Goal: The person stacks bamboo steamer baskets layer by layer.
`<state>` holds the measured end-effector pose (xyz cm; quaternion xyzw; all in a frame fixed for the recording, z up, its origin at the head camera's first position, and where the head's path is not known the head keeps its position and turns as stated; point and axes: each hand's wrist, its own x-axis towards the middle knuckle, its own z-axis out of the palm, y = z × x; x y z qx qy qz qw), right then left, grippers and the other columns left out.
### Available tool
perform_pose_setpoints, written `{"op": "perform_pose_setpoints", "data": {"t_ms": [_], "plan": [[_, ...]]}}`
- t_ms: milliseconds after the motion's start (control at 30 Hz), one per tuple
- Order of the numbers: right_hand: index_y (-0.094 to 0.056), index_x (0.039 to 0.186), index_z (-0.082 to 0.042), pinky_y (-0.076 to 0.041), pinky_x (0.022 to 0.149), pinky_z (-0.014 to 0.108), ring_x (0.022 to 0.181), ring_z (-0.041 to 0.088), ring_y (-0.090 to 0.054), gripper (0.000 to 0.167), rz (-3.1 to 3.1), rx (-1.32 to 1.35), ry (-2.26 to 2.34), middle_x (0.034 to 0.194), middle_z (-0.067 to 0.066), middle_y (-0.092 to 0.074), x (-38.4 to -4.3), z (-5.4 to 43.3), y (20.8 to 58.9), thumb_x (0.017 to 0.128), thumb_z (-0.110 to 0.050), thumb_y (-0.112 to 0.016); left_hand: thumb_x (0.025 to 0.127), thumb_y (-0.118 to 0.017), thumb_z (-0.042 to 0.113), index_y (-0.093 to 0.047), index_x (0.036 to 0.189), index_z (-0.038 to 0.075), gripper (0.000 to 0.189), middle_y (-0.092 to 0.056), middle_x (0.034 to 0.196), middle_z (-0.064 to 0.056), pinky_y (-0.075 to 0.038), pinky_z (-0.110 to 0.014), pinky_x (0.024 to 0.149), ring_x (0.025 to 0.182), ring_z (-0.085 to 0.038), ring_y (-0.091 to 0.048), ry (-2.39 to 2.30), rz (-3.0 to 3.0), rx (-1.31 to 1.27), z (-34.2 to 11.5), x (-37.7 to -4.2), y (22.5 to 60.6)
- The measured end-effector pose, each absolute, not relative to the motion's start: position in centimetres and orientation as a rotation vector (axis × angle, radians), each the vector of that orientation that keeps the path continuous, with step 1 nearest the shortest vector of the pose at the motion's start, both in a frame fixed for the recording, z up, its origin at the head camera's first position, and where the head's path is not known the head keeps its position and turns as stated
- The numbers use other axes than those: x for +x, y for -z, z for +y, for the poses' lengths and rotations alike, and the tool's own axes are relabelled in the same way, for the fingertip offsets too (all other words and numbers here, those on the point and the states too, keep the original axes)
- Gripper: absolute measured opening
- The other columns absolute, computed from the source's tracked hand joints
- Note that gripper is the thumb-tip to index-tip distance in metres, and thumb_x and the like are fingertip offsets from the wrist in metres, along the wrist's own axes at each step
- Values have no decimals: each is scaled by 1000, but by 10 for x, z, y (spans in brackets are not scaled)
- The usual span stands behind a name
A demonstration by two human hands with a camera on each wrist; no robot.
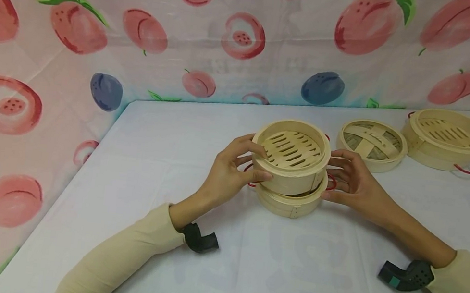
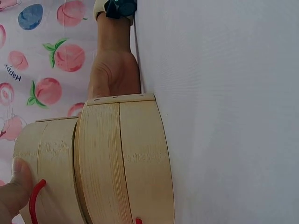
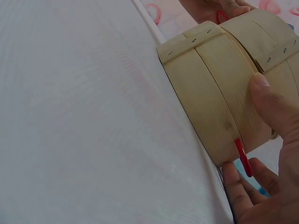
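Two round bamboo steamer baskets are stacked on the white table. The upper steamer basket (image 1: 287,185), with a slatted base inside, sits slightly askew over the lower steamer basket (image 1: 284,206), and a dark gap shows between them at the front. My left hand (image 1: 229,167) grips the upper basket at its left side, thumb on the outer wall, a finger over the rim. At the right, my right hand (image 1: 358,187) holds the lower basket, its thumb (image 3: 266,93) against the wall near the upper edge and its fingers round the far side by a red handle (image 3: 243,157).
Behind to the right lie a woven bamboo lid (image 1: 372,142) and a larger steamer basket (image 1: 439,153) with red handles. A fruit-printed cloth (image 1: 234,78) hangs along the table's back and left edges.
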<state>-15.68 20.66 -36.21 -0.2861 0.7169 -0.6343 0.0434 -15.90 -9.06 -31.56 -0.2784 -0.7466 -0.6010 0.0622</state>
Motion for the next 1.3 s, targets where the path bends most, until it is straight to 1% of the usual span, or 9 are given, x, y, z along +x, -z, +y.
{"op": "perform_pose_setpoints", "data": {"t_ms": [400, 600, 767, 933, 1133, 1300], "plan": [[-20, 147, -12, -48, 89, 22, 120, 15, -49, 88, 2195, -867, 1935, 137, 15, -37, -157, 208, 361, 79, 19, -66, 72, -81, -2, -64, 99, 3, 32, -47, 134, -15, -46, -32, 95, 133, -18, -36, 1853, -2239, -850, -90, -155, 317], [-17, 148, -12, -48, 89, 23, 120, 17, -48, 90, 2162, -908, 1945, 138, 16, -35, -159, 208, 361, 79, 20, -65, 72, -82, -1, -64, 98, 3, 32, -48, 133, -15, -47, -33, 95, 132, -18, -37, 1841, -2239, -858, -89, -155, 317], [-15, 149, -10, -46, 92, 22, 120, 17, -48, 90, 2122, -933, 1977, 140, 16, -33, -161, 208, 359, 80, 22, -62, 72, -82, -1, -65, 98, 4, 32, -47, 134, -14, -46, -33, 95, 132, -18, -37, 1851, -2251, -842, -89, -152, 317], [-16, 150, -12, -44, 96, 23, 122, 17, -47, 88, 2061, -939, 2023, 141, 16, -31, -164, 209, 354, 81, 23, -59, 72, -82, -2, -65, 99, 3, 32, -46, 136, -14, -46, -33, 96, 133, -20, -36, 1868, -2253, -843, -88, -151, 318], [-15, 152, -16, -44, 95, 21, 124, 13, -45, 88, 2173, -891, 1906, 146, 15, -25, -164, 211, 345, 84, 17, -60, 71, -82, -2, -65, 99, 4, 33, -46, 136, -13, -46, -33, 96, 132, -20, -37, 1865, -2256, -848, -88, -150, 318], [-17, 152, -17, -43, 95, 21, 124, 13, -45, 85, 2259, -891, 1838, 146, 15, -26, -167, 214, 339, 86, 15, -59, 71, -82, -3, -65, 99, 3, 33, -46, 136, -14, -46, -33, 96, 133, -20, -37, 1878, -2252, -856, -88, -150, 316]]}}
